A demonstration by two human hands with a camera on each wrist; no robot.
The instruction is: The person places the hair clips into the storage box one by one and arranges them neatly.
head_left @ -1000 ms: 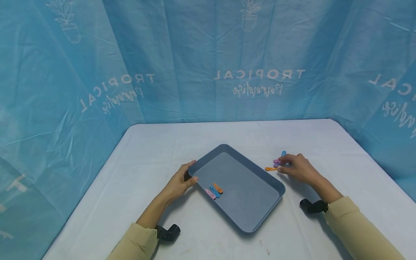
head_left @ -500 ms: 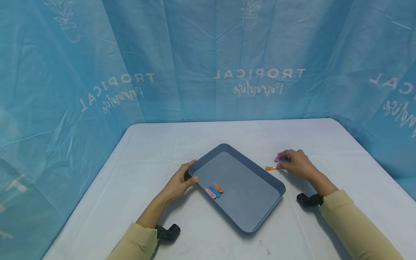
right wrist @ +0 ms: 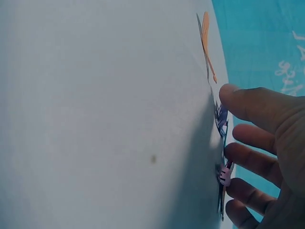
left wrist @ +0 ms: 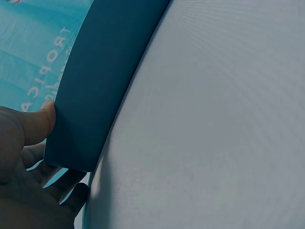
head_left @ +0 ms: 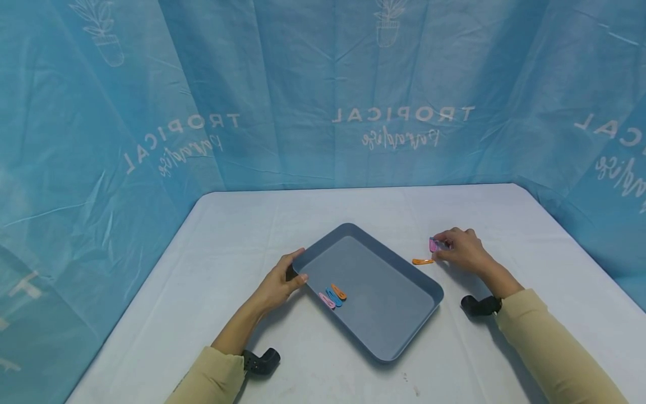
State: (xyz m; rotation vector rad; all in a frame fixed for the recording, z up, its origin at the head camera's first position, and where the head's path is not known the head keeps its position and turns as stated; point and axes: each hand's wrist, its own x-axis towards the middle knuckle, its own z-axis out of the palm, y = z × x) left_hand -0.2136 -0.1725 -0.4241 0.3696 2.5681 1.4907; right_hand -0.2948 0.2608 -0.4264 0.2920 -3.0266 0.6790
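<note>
1. Slanting up and rightward from the lower edge of the head view, your left forearm comes out of a rolled beige sleeve (head_left: 214, 376), with a black wrist camera (head_left: 262, 362) strapped at the cuff.
2. Your left hand (head_left: 275, 285) grips the left corner of the tray (head_left: 383, 292): the thumb lies at the rim, and the other fingers (left wrist: 71, 183), slightly apart, reach beneath the corner.
3. That tray sits askew on the white tabletop (head_left: 242, 224), one corner toward you. Inside, by its near-left wall, lie a pink clip (head_left: 327, 301), a blue clip (head_left: 333, 297) and an orange clip (head_left: 339, 292), side by side.
4. Beyond the tray's right side, a second orange clip (head_left: 422, 261) lies on the tabletop, just short of your right thumb.
5. Your right hand (head_left: 464, 251) reaches in low from the right, wrist bent, fingers curved and spread, thumb apart from them. At the fingertips are another pink clip (head_left: 433, 245) and a purple clip (right wrist: 221, 116); you cannot tell whether either is pinched.
</note>
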